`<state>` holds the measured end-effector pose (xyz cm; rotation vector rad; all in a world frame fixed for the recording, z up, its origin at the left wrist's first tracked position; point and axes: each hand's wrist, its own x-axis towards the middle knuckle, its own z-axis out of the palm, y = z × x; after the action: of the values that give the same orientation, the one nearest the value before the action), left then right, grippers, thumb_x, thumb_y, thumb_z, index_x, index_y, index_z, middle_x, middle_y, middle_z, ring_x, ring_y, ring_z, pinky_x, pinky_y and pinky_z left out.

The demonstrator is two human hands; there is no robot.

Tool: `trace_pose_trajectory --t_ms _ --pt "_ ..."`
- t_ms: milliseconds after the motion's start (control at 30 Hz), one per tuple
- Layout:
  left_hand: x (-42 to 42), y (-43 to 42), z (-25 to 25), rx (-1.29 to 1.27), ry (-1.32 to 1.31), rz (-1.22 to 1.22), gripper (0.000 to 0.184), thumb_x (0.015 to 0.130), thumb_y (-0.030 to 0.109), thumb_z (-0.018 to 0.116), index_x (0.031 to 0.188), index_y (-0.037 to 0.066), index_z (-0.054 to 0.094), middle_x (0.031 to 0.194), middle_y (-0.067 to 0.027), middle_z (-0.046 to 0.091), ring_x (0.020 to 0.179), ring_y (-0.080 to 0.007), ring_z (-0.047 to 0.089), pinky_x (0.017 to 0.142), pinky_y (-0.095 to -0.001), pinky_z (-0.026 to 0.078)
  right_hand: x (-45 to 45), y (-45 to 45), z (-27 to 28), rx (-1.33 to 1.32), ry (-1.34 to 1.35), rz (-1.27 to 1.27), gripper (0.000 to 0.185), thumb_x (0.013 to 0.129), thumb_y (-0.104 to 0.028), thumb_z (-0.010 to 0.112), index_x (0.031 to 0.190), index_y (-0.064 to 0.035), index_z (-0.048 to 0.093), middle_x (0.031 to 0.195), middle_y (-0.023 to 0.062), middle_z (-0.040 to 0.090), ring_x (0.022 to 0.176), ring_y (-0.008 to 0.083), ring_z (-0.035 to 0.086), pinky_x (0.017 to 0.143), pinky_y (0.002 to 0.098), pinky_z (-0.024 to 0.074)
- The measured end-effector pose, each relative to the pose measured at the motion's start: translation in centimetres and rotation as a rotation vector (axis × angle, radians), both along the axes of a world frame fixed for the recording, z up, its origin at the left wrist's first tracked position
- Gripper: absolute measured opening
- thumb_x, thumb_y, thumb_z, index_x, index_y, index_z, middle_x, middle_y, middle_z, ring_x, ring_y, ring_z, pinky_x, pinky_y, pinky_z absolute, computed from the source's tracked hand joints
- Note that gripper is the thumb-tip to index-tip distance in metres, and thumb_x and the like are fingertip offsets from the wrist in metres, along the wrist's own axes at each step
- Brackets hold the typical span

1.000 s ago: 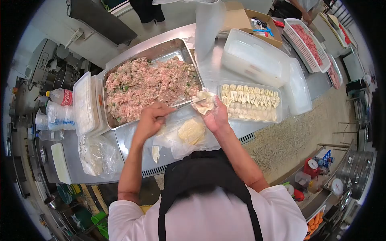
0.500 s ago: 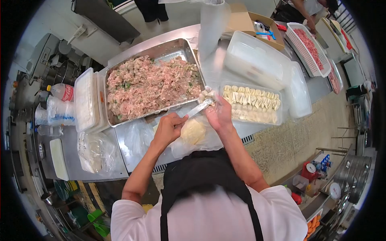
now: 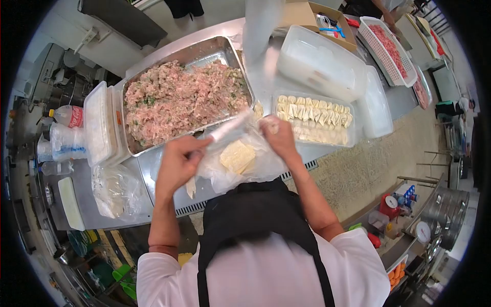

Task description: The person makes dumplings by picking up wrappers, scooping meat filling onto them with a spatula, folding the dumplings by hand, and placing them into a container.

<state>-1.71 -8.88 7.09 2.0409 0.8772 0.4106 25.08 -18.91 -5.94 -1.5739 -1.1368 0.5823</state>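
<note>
My left hand (image 3: 179,158) is closed around the handle of a flat spatula (image 3: 227,130), its blade blurred by motion and pointing up and right. My right hand (image 3: 279,135) is curled shut beside the dumpling tray, with a pale dumpling (image 3: 272,124) partly showing at its fingers. Between the hands, a stack of yellowish square wrappers (image 3: 237,156) lies on a crumpled plastic bag (image 3: 212,171). Up and to the left, a large metal tray (image 3: 203,57) holds minced meat filling (image 3: 186,97) with green bits. Folded dumplings (image 3: 314,110) sit in rows in a clear plastic container (image 3: 353,130) at right.
An emptied-looking translucent bin (image 3: 322,61) and a lid (image 3: 377,102) lie behind the dumplings. A blurred pale upright shape (image 3: 261,30) stands at the back. Lidded boxes (image 3: 99,123) and bagged goods (image 3: 115,192) sit left. Another person's arm (image 3: 383,10) shows near a meat basket (image 3: 388,51).
My left hand has drawn back left and down with the spatula. My right hand has turned over and curled closed round the filled wrapper. The wrapper stack shows more fully.
</note>
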Motion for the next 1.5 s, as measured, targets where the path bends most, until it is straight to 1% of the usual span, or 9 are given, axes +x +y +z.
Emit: trace_pose_trajectory --t_ms 200,267,367,667,867,1067,1167,1267,1500 --pt "-1.8 1.3 -0.2 -0.034 -0.085 0.172 0.033 0.081 -0.003 0.068 0.111 0.006 0.075 0.069 -0.0061 0.057 0.062 -0.0135 0.047 0.057 -0.0299 0.037 6.6 -2.8 3.5 -0.13 0.352 -0.362 0.025 0.098 -0.023 0.062 0.089 -0.0002 0.067 0.073 0.002 0.063 0.067 0.0115 0.057 0.063 0.0292 0.0475" --pt "-1.8 1.2 -0.9 -0.046 -0.091 0.167 0.033 0.081 -0.003 0.068 0.112 0.006 0.075 0.068 -0.0053 0.056 0.062 -0.0127 0.046 0.057 -0.0293 0.036 8.1 -3.2 3.4 -0.316 -0.124 -0.298 0.037 0.097 -0.033 0.065 0.088 0.0034 0.066 0.081 0.0174 0.066 0.077 0.0284 0.064 0.074 0.0369 0.0508" --pt "-1.4 0.8 -1.4 -0.042 -0.07 0.178 0.034 0.081 -0.002 0.068 0.113 0.006 0.075 0.07 -0.0054 0.057 0.062 -0.0125 0.046 0.057 -0.0287 0.035 9.2 -3.6 1.3 -0.385 -0.287 -0.201 0.036 0.095 -0.033 0.066 0.092 0.0031 0.065 0.091 0.0205 0.065 0.092 0.0363 0.063 0.082 0.0403 0.05" --pt "-2.3 0.8 -1.6 -0.105 -0.027 0.223 0.034 0.082 -0.002 0.067 0.114 0.005 0.074 0.071 -0.0035 0.055 0.063 -0.0105 0.045 0.057 -0.0276 0.035 7.1 -2.1 -0.7 -0.143 -0.488 -0.376 0.038 0.064 -0.013 0.088 0.088 0.0017 0.063 0.088 0.0222 0.064 0.09 0.0379 0.063 0.079 0.0447 0.0502" --pt "-3.0 0.8 -2.6 -0.109 -0.061 0.218 0.034 0.082 -0.003 0.067 0.114 0.004 0.074 0.072 -0.0022 0.054 0.062 -0.0095 0.042 0.056 -0.0264 0.034 6.9 -2.2 -2.1 -0.364 -0.417 -0.431 0.039 0.064 -0.017 0.088 0.087 0.001 0.063 0.072 0.018 0.063 0.07 0.041 0.063 0.066 0.0475 0.0509" --pt "-3.9 0.9 -2.0 -0.177 -0.046 0.298 0.036 0.084 -0.001 0.068 0.12 0.003 0.071 0.084 -0.003 0.066 0.068 -0.0078 0.049 0.061 -0.0246 0.041 5.1 -2.4 1.1 -0.31 -0.547 -0.445 0.034 0.069 -0.017 0.085 0.091 0.0009 0.066 0.087 0.019 0.068 0.084 0.0384 0.066 0.074 0.0436 0.052" --pt "-4.4 1.0 -2.1 -0.161 -0.068 0.348 0.036 0.087 0.002 0.067 0.124 0.002 0.069 0.1 -0.0068 0.073 0.078 -0.0095 0.058 0.071 -0.025 0.048 1.0 -2.3 3.5 -0.204 -0.392 -0.195 0.025 0.074 -0.011 0.081 0.093 -0.0023 0.067 0.095 0.0167 0.069 0.09 0.0361 0.066 0.078 0.0413 0.0523" --pt "-4.7 1.3 -3.4 -0.147 -0.032 0.303 0.036 0.091 0.008 0.066 0.127 0.002 0.066 0.107 -0.0107 0.075 0.086 -0.0106 0.063 0.08 -0.0273 0.05 -3.7 -2.1 1.3 -0.073 -0.241 0.391 0.021 0.075 -0.008 0.077 0.094 -0.0059 0.069 0.098 0.0124 0.069 0.094 0.0329 0.066 0.081 0.0412 0.0534" --pt "-5.3 1.9 -3.9 -0.226 0.126 0.383 0.034 0.091 0.004 0.063 0.125 0.007 0.068 0.099 -0.0197 0.072 0.085 -0.0186 0.067 0.077 -0.0325 0.05 -7.7 -0.3 -2.7 -0.125 -0.578 0.566 0.013 0.072 -0.005 0.074 0.082 -0.0044 0.066 0.083 0.0113 0.059 0.086 0.033 0.06 0.071 0.0442 0.0523"
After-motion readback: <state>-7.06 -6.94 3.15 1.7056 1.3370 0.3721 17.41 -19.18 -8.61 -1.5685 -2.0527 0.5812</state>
